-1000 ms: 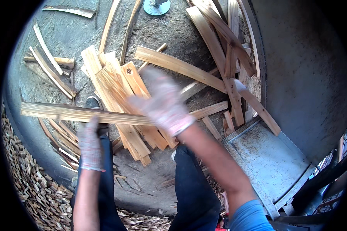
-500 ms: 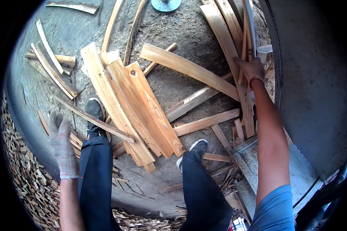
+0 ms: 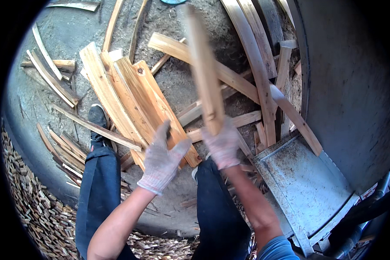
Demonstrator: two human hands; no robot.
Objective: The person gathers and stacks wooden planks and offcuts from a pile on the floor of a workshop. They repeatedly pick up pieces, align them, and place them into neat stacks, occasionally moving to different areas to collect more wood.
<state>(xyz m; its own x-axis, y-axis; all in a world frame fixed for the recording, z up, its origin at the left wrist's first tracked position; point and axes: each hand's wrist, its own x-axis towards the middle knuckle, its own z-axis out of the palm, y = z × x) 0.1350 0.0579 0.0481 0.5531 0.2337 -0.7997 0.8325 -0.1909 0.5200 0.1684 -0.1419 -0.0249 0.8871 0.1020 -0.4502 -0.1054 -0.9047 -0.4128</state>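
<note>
Seen from above, a person stands on a dusty floor [image 3: 56, 39] strewn with wood. At the far left, a heap of small wood chips [image 3: 26, 186] curves along the lower edge. Beside it, thin curved strips [image 3: 52, 80] lie scattered, and a black shoe [image 3: 97, 119] shows above a dark trouser leg. A stack of flat planks [image 3: 130, 99] lies slanting at the centre-left. The left hand [image 3: 162, 158], in a grey knitted glove, is open with fingers spread, hovering just above the lower end of that stack and holding nothing. Just to its right, the right hand [image 3: 223, 145], also gloved, is closed around the lower end of a wooden slat [image 3: 203, 73], which stands nearly upright and blurred, raised off the floor in front of the person. Further right, long boards [image 3: 255, 65] lean toward a grey wall [image 3: 351, 95]. A flat grey metal tray [image 3: 307, 182] sits at lower right.
</note>
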